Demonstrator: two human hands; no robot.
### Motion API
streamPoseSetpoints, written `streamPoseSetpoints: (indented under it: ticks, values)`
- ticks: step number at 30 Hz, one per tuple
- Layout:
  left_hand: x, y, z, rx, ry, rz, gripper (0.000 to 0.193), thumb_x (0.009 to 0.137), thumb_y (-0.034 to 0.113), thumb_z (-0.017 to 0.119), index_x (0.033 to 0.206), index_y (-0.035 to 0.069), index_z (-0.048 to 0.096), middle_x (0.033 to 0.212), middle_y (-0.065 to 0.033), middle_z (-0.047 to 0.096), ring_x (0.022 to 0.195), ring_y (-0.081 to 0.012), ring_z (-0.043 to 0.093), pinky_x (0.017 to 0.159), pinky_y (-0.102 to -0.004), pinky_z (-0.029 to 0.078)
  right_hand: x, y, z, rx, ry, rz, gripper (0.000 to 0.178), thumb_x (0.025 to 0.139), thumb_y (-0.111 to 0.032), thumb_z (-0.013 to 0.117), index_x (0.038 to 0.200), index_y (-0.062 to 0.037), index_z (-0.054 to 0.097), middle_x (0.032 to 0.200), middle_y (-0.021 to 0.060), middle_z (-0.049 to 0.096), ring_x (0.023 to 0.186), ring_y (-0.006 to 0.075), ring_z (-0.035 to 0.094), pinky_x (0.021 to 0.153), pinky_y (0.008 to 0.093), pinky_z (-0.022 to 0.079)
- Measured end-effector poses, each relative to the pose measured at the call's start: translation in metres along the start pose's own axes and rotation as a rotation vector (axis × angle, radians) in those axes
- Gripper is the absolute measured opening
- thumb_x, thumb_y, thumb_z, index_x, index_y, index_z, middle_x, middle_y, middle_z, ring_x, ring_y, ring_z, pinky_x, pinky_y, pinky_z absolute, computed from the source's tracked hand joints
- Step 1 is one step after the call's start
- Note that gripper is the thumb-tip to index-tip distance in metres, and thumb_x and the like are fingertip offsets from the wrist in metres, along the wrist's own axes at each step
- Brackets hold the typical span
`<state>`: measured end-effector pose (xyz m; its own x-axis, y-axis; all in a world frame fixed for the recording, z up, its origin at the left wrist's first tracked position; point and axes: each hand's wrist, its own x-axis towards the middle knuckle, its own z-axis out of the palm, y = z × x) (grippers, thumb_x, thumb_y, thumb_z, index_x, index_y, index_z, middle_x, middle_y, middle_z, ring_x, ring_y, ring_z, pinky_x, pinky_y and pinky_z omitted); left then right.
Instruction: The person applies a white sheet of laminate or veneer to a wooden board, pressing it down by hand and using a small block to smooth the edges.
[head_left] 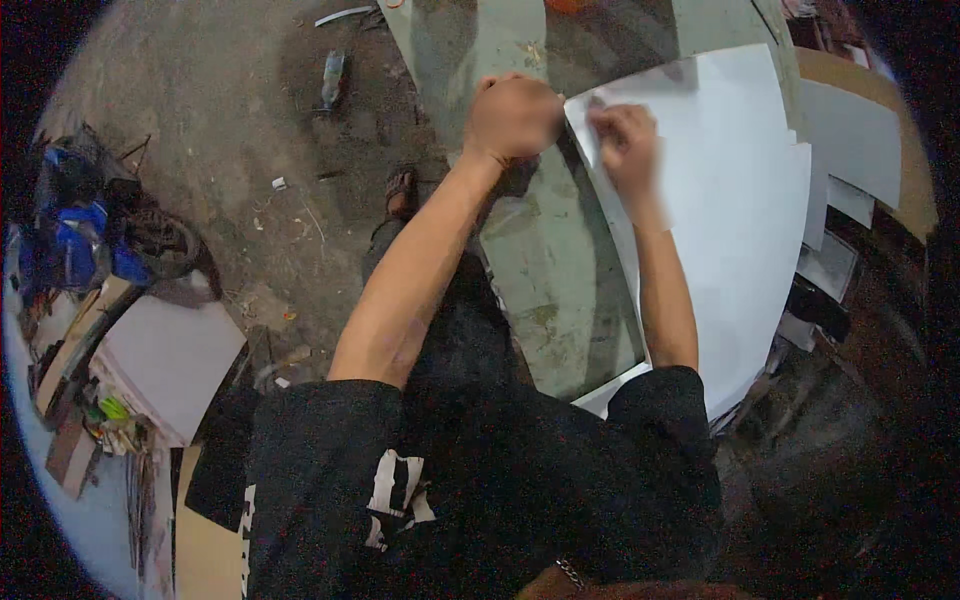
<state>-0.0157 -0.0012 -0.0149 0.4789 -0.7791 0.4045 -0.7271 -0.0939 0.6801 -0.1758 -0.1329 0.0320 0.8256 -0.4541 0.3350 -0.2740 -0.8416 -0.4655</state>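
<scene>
The work in hand looks like peeling or lifting the near corner of the large white rectangular sheet (740,190) that lies on the worn grey-green metal table (545,280). To do it well, the person should hold the sheet flat just behind the corner with one hand and draw the corner up slowly with the other, so that the sheet neither creases nor slides off the stack beneath it.

The left hand (512,115) is curled into a loose fist at the sheet's corner, at about nine o'clock from the sheet's middle; whether its fingers pinch the edge I cannot tell, since the back of the hand hides them. The right hand (628,140) rests on the sheet just inside that corner, fingers bent and pressing down on the white surface, slightly blurred. The two hands are just beside each other, the corner between them.

More white sheets (850,140) lie at three o'clock, and another pale board (170,360) sits on the floor at eight o'clock.
</scene>
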Motion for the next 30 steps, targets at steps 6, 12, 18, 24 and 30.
streamPoseSetpoints:
  ticks: [6, 12, 18, 24, 30]
  values:
    - [0.001, 0.002, 0.000, 0.002, 0.017, 0.005, 0.028, 0.093, 0.037, 0.058, 0.087, 0.016, 0.076, 0.098, 0.0012, 0.070, 0.098, -0.0189, 0.060, 0.088, -0.0372, 0.041, 0.011, 0.001, 0.012, 0.101, 0.122, 0.092, 0.011, 0.076, -0.005, 0.075, 0.085, -0.0098, 0.075, 0.092, 0.0098, 0.068, 0.088, 0.0273, 0.064, 0.076, 0.0380, 0.051]
    - [-0.002, -0.002, 0.003, 0.083, -0.014, 0.034, 0.025, 0.092, 0.034, 0.058, 0.089, 0.017, 0.076, 0.103, 0.0023, 0.070, 0.100, -0.0203, 0.061, 0.090, -0.0379, 0.041, 0.008, 0.018, 0.011, 0.063, 0.161, 0.218, 0.008, 0.077, -0.005, 0.073, 0.084, -0.0093, 0.074, 0.092, 0.0096, 0.069, 0.083, 0.0299, 0.065, 0.075, 0.0395, 0.052]
    - [0.000, -0.001, 0.006, 0.056, 0.038, 0.043, 0.026, 0.091, 0.037, 0.061, 0.084, 0.017, 0.077, 0.097, 0.0028, 0.070, 0.098, -0.0187, 0.061, 0.089, -0.0369, 0.041, 0.027, 0.018, 0.001, -0.015, 0.203, 0.216, 0.009, 0.078, -0.005, 0.070, 0.084, -0.0100, 0.073, 0.087, 0.0092, 0.067, 0.082, 0.0298, 0.066, 0.074, 0.0408, 0.053]
    - [0.000, -0.002, 0.005, 0.060, 0.031, 0.045, 0.024, 0.090, 0.037, 0.063, 0.084, 0.018, 0.077, 0.095, 0.0031, 0.070, 0.096, -0.0180, 0.061, 0.088, -0.0369, 0.041, 0.001, -0.021, 0.017, 0.121, 0.158, 0.168, 0.010, 0.078, -0.005, 0.073, 0.087, -0.0063, 0.072, 0.088, 0.0106, 0.069, 0.077, 0.0271, 0.067, 0.071, 0.0354, 0.053]
    - [-0.001, 0.001, 0.001, 0.028, 0.055, 0.040, 0.020, 0.087, 0.035, 0.064, 0.087, 0.019, 0.076, 0.095, 0.0037, 0.070, 0.096, -0.0179, 0.061, 0.087, -0.0376, 0.041, -0.007, 0.005, -0.027, 0.130, 0.157, 0.517, 0.012, 0.083, -0.008, 0.075, 0.092, -0.0014, 0.071, 0.088, 0.0097, 0.069, 0.077, 0.0190, 0.068, 0.069, 0.0313, 0.054]
